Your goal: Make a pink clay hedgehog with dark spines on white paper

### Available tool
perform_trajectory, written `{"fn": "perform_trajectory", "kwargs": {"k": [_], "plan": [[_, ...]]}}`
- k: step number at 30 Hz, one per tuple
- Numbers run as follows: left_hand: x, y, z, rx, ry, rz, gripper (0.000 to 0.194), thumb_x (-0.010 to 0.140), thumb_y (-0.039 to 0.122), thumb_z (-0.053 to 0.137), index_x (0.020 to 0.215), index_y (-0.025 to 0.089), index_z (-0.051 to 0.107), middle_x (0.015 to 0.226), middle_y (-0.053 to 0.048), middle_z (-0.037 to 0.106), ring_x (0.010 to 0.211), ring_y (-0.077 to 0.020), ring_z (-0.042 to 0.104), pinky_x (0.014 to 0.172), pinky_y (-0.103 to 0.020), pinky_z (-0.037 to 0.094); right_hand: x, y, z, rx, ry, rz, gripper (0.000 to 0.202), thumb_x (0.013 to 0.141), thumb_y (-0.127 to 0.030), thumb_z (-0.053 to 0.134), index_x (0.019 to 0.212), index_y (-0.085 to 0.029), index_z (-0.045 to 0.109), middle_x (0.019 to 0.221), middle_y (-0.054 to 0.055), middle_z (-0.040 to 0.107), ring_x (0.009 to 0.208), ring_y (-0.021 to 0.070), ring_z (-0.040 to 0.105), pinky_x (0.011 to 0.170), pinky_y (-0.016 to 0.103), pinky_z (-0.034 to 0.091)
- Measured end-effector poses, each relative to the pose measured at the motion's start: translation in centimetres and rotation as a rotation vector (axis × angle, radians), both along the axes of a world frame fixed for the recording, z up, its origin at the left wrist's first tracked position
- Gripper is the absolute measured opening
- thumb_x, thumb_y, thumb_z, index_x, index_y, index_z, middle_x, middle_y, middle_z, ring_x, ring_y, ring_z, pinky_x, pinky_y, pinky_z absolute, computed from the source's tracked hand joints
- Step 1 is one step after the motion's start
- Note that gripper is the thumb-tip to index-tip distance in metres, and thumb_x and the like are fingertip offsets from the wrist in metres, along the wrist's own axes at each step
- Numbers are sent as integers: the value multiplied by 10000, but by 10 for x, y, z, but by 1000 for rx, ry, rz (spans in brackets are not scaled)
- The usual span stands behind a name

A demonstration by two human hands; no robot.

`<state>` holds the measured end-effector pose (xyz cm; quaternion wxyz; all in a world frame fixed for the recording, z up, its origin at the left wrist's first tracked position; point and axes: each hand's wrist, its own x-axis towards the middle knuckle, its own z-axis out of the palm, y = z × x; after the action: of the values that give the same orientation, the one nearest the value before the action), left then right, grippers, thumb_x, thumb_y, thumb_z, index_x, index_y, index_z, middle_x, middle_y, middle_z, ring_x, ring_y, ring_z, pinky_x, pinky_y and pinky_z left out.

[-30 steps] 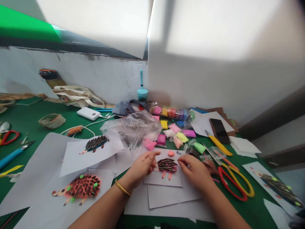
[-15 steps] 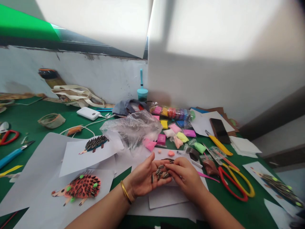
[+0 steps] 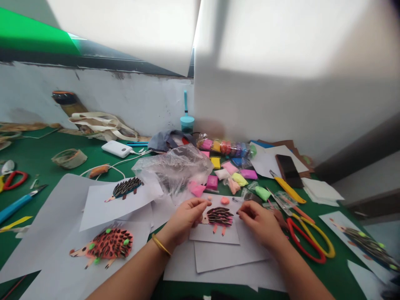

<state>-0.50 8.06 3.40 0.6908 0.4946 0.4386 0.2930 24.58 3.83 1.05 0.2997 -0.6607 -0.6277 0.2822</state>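
Note:
A small hedgehog picture (image 3: pixel 219 218) with dark seeds on a pink clay body lies on white paper between my hands. My left hand (image 3: pixel 189 218), with a gold bangle on its wrist, is curled closed at the picture's left edge; what its fingers hold is hidden. On the right, my right hand (image 3: pixel 258 221) pinches something small and dark, apparently a seed, just off the picture's right side. A lump of coral clay (image 3: pixel 224 201) rests above the hedgehog.
Wrapped clay packets (image 3: pixel 212 182) and a plastic bag (image 3: pixel 175 166) lie behind. Scissors (image 3: pixel 308 239), a yellow cutter (image 3: pixel 289 188) and a phone (image 3: pixel 288 170) are at right. Finished hedgehogs (image 3: pixel 109 246) lie at left, near a blue cutter (image 3: pixel 18 206).
My left palm, which was open with several seeds in it, has turned over and curled closed. My right hand has moved away to the right, uncovering the hedgehog picture.

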Motion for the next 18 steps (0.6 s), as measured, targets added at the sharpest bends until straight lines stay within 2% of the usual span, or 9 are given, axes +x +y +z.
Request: {"fn": "perform_trajectory", "kwargs": {"k": [2,4,7,11,14,18], "plan": [[-2,3,-4,210,219,-33,418,808,497,606,1038,151,649,626,40,480,544,-89,411,513,-220,305,1,1,0,-32,-21,56,133,830,-323,527,796,-217,599,778,6,659,734,173,604,661,268,460],[-3,4,-7,413,481,-71,392,795,483,623,1042,182,668,669,24,536,618,-128,484,579,-248,356,-1,1,1,-40,-49,84,128,818,-297,518,785,-213,610,795,7,668,753,174,608,681,272,460],[-3,4,-11,620,774,-147,438,790,487,637,1136,219,653,862,-25,650,783,-191,588,698,-286,418,-2,0,2,-66,-52,90,134,804,-279,505,787,-210,618,797,8,677,740,173,611,677,274,462],[-3,2,-14,676,934,-274,594,750,519,678,1259,231,576,1102,-70,664,980,-253,616,833,-321,439,-2,0,0,-90,-56,85,143,800,-284,499,809,-213,623,796,5,676,728,174,610,672,277,459],[-3,1,-14,658,990,-333,657,710,510,713,1290,247,548,1133,-75,655,1018,-272,615,852,-333,440,-4,0,-2,-59,-91,82,138,799,-278,496,805,-215,618,800,12,664,738,179,603,674,282,454],[-2,0,-14,663,1008,-346,643,703,490,727,1276,253,557,1157,-81,645,1043,-280,609,864,-335,432,-10,1,-2,-15,-152,74,134,804,-259,481,797,-215,607,797,18,644,740,181,592,669,287,438]]}}
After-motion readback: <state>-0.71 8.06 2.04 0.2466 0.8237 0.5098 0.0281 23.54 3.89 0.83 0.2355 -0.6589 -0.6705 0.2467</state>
